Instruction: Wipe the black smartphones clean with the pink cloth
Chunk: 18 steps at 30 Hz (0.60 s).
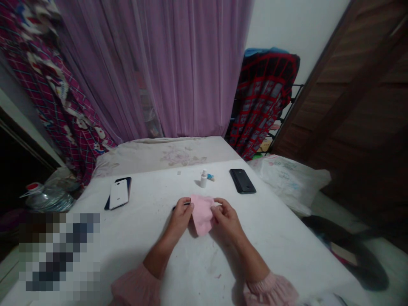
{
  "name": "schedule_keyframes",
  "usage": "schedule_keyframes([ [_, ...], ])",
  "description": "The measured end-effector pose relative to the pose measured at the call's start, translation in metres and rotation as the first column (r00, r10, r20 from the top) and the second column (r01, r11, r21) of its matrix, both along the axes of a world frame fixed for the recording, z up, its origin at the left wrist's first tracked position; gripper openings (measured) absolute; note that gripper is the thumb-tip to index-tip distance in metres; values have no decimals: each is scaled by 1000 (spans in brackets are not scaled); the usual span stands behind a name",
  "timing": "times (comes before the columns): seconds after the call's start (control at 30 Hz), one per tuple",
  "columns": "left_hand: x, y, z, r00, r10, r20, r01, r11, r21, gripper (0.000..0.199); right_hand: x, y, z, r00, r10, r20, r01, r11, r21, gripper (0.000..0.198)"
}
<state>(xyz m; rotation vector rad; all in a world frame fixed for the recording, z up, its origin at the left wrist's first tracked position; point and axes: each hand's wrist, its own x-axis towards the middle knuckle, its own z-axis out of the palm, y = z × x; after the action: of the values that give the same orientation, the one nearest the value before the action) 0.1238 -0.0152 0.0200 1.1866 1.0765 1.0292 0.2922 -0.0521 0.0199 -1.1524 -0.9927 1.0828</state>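
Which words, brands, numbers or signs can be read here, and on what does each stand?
None can be read with certainty.
White phone: a small mark, too small to read.
Black phone: a tiny mark, too small to read.
Bag: faint print, too blurred to read.
Cloth and bottle: no text that can be made out.

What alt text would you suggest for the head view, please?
A person's left hand and right hand hold a pink cloth over a white surface. A small white bottle stands beyond the cloth; a white phone lies left and a black phone right.
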Motion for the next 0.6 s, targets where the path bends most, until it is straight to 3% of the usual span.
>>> schedule_keyframes([
  [0.17,3,-16,0,989,-130,73,123,989,88,104,1,-7,3,997,-28,66,24,998,52,57],
  [0.23,3,-21,0,993,-111,-29,114,983,142,91,1,-11,2,995,8,96,-14,998,61,53],
  [0.33,-1,-24,5,964,-33,-264,99,965,243,49,4,-19,5,977,106,185,-119,991,63,41],
  [0.4,-4,-24,10,942,-15,-336,114,954,278,35,7,-25,12,949,151,277,-173,983,56,36],
  [0.47,-6,-25,12,954,-55,-293,124,967,224,36,10,-30,19,916,168,365,-200,978,51,37],
  [0.6,-7,-27,9,983,-179,-48,179,984,-2,53,13,-35,27,879,177,442,-224,973,55,40],
])
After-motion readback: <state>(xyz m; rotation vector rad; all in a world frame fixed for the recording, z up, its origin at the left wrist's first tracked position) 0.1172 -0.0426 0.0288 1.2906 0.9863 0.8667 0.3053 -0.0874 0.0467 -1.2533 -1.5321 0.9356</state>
